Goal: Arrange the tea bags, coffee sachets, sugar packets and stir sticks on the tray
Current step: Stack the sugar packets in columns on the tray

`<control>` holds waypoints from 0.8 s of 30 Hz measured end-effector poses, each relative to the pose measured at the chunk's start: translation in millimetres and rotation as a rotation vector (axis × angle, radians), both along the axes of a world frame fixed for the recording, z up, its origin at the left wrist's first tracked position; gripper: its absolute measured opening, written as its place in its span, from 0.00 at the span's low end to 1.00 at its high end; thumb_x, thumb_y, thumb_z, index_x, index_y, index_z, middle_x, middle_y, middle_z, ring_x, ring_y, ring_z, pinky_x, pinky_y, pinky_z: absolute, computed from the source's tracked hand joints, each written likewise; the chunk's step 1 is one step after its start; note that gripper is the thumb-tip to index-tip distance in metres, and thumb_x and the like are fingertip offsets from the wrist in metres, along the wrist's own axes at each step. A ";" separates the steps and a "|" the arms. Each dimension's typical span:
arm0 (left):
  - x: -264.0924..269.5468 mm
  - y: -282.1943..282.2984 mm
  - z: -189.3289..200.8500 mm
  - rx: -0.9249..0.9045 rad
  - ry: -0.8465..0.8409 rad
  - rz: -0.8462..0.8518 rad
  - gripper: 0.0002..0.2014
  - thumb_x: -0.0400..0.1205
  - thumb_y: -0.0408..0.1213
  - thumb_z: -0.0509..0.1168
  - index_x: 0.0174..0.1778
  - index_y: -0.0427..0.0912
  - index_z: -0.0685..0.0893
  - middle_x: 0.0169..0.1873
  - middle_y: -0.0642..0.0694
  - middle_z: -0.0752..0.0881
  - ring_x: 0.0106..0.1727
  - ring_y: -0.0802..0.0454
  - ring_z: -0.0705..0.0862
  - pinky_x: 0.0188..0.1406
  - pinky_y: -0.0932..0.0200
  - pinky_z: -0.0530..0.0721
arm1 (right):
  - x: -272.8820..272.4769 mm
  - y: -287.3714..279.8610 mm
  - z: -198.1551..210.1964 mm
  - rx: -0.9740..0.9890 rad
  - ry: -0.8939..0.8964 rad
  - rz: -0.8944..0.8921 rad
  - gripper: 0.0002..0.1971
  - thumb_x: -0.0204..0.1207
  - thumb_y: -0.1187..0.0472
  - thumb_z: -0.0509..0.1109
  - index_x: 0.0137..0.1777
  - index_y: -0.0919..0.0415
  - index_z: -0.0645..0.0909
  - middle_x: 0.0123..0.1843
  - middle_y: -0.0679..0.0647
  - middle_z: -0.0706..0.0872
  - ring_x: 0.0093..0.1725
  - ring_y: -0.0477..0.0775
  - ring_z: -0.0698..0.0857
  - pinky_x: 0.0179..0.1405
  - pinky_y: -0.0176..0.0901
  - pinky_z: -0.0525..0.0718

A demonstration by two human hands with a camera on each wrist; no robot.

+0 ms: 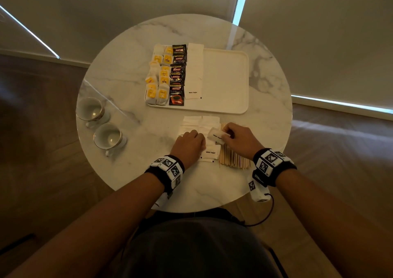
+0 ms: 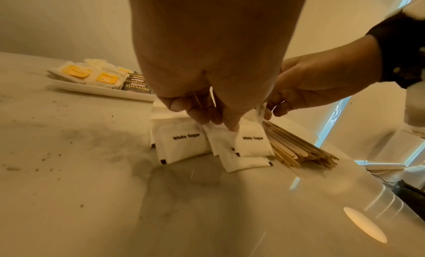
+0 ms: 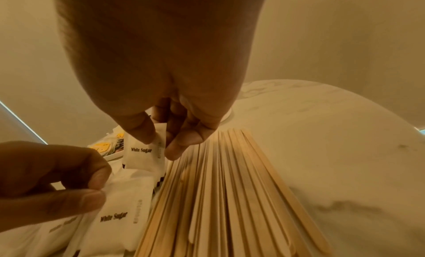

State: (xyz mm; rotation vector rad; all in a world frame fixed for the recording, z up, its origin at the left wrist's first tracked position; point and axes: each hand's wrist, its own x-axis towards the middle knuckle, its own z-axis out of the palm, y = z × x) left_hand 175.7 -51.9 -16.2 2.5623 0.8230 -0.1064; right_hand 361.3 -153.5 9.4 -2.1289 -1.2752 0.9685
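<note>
Marble table (image 1: 127, 69) — a sugar packet (image 1: 218, 136) is pinched in the right hand (image 1: 240, 138); another in the pile (image 1: 202, 124) below the tray (image 1: 229, 75) is pinched by the left hand (image 1: 189, 144). Packets seem light, soft — best taken by an edge.

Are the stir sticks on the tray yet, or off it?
Off. The stir sticks lie bundled on the table by the right hand; the tray holds none.

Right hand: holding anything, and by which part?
Yes. The right hand pinches a white sugar packet by its top edge, thumb against fingers, lifted above the stir sticks.
</note>
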 end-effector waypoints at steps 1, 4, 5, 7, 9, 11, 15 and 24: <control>0.3 0.3 2.5 -0.021 -0.024 -0.014 0.04 0.84 0.40 0.63 0.50 0.45 0.80 0.47 0.47 0.81 0.46 0.46 0.79 0.48 0.50 0.78 | 0.4 0.6 0.0 0.010 -0.004 0.000 0.03 0.81 0.58 0.66 0.48 0.56 0.79 0.43 0.51 0.85 0.41 0.48 0.81 0.37 0.32 0.75; 1.8 3.5 13.8 -0.118 -0.080 -0.040 0.04 0.86 0.40 0.61 0.50 0.45 0.77 0.45 0.48 0.82 0.44 0.48 0.78 0.48 0.49 0.79 | 1.3 3.4 0.4 0.039 0.003 0.005 0.03 0.81 0.56 0.67 0.47 0.52 0.80 0.43 0.47 0.86 0.42 0.45 0.82 0.39 0.31 0.75; 2.4 5.9 17.5 -0.143 -0.101 -0.035 0.03 0.86 0.40 0.61 0.50 0.45 0.77 0.44 0.48 0.82 0.44 0.48 0.79 0.49 0.48 0.80 | 1.2 4.6 0.8 0.039 0.012 0.014 0.03 0.82 0.56 0.67 0.47 0.51 0.80 0.43 0.46 0.86 0.42 0.44 0.82 0.40 0.31 0.75; 4.6 11.3 24.4 -0.175 -0.142 0.002 0.04 0.86 0.39 0.62 0.52 0.44 0.78 0.45 0.47 0.84 0.45 0.48 0.80 0.49 0.49 0.81 | -0.4 7.1 3.3 0.033 0.025 0.041 0.03 0.82 0.55 0.68 0.48 0.50 0.82 0.43 0.45 0.86 0.43 0.43 0.83 0.42 0.31 0.76; 7.1 17.3 29.4 -0.213 -0.168 0.081 0.08 0.85 0.40 0.64 0.58 0.44 0.78 0.45 0.49 0.85 0.44 0.51 0.82 0.48 0.54 0.80 | -2.3 10.7 7.0 0.037 0.026 0.065 0.03 0.81 0.55 0.68 0.48 0.50 0.82 0.43 0.45 0.86 0.42 0.43 0.82 0.42 0.32 0.76; 8.0 24.0 31.2 -0.252 -0.189 0.150 0.13 0.84 0.39 0.66 0.64 0.45 0.77 0.44 0.50 0.86 0.41 0.54 0.81 0.46 0.60 0.77 | -3.5 15.0 10.4 0.053 0.026 0.084 0.03 0.81 0.57 0.68 0.49 0.51 0.83 0.43 0.46 0.86 0.42 0.43 0.81 0.42 0.33 0.76; 7.8 36.4 32.4 -0.174 -0.187 0.140 0.10 0.83 0.40 0.66 0.57 0.40 0.84 0.47 0.46 0.88 0.44 0.52 0.81 0.46 0.61 0.75 | -3.5 26.4 12.9 0.067 0.020 0.123 0.03 0.80 0.58 0.68 0.48 0.51 0.83 0.43 0.47 0.87 0.44 0.47 0.84 0.47 0.43 0.84; 12.7 84.8 39.2 -0.176 -0.326 0.203 0.05 0.82 0.39 0.67 0.50 0.43 0.87 0.41 0.50 0.88 0.40 0.57 0.82 0.46 0.56 0.84 | 6.6 76.8 23.6 0.104 0.001 0.148 0.03 0.79 0.56 0.73 0.50 0.51 0.83 0.45 0.47 0.88 0.46 0.47 0.85 0.50 0.43 0.85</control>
